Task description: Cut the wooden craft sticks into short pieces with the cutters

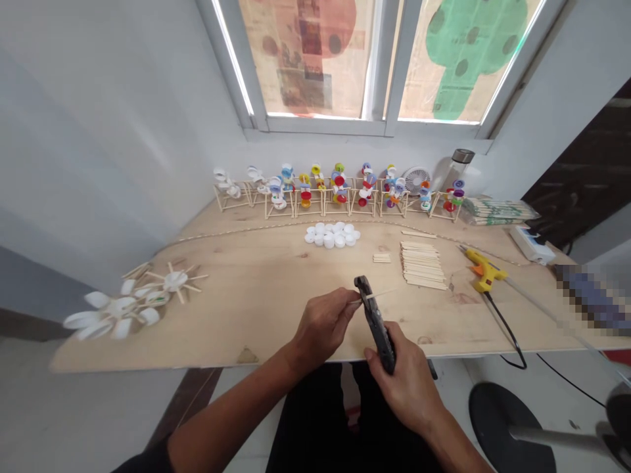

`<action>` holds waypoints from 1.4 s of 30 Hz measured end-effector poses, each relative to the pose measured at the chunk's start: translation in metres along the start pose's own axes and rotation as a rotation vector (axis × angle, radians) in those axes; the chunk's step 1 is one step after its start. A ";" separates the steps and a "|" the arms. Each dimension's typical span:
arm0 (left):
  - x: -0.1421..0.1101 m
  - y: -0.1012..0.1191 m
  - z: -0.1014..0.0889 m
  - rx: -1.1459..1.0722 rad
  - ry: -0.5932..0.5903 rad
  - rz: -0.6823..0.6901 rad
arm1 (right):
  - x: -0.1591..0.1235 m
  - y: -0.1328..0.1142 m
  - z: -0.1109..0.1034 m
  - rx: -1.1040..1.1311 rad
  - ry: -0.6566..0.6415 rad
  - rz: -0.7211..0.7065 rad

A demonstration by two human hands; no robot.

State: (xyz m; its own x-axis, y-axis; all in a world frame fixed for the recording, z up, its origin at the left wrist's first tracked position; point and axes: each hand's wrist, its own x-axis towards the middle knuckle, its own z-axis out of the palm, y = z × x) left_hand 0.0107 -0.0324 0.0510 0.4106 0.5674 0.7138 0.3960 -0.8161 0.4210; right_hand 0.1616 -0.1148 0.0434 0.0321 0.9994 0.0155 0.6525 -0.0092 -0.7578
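Note:
My left hand is closed in a pinch on one end of a thin wooden stick. My right hand grips the handles of dark pliers, whose jaws point up and away from me. The stick crosses the jaws and sticks out to their right; whether they have bitten into it I cannot tell. Beyond the hands lie a stack of long sticks, a few short cut pieces and a cluster of white bottle caps.
Bottle-cap wheels on stick frames line the table's back. White wheels with stick spokes lie at the left. To the right are a yellow glue gun with its cord, bagged sticks, a power strip, a small fan and a bottle.

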 end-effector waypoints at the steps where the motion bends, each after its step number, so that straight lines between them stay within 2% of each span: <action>1: 0.000 -0.002 0.000 0.029 -0.001 0.024 | 0.000 -0.001 -0.001 0.032 -0.024 0.017; 7: -0.002 -0.012 -0.004 0.394 -0.013 0.301 | -0.002 -0.006 -0.004 0.399 -0.223 0.129; 11: 0.001 -0.012 -0.009 0.495 -0.019 0.393 | -0.006 -0.007 -0.006 0.656 -0.356 0.164; 14: 0.001 -0.014 -0.010 0.506 -0.032 0.426 | -0.008 -0.007 -0.006 0.690 -0.360 0.180; 19: -0.002 -0.020 -0.009 0.477 -0.067 0.421 | -0.010 -0.006 -0.004 0.578 -0.296 0.166; 22: -0.003 -0.020 -0.008 0.425 -0.051 0.370 | -0.011 -0.005 -0.003 0.523 -0.267 0.144; 26: -0.002 -0.014 -0.009 0.316 -0.036 0.226 | -0.012 -0.003 -0.002 0.484 -0.256 0.148; 31: -0.001 -0.005 -0.010 0.135 -0.086 0.039 | -0.012 -0.002 -0.002 0.420 -0.228 0.158; 37: 0.001 0.004 -0.012 -0.063 -0.165 -0.118 | -0.009 -0.006 -0.003 0.271 -0.164 0.065; 42: 0.004 0.007 -0.015 -0.232 -0.237 -0.241 | -0.007 -0.004 -0.001 0.181 -0.106 0.040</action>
State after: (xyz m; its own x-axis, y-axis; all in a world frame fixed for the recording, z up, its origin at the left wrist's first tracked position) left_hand 0.0024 -0.0379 0.0652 0.5173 0.7331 0.4415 0.3198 -0.6441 0.6949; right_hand 0.1598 -0.1218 0.0466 -0.0306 0.9965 -0.0781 0.5052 -0.0520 -0.8614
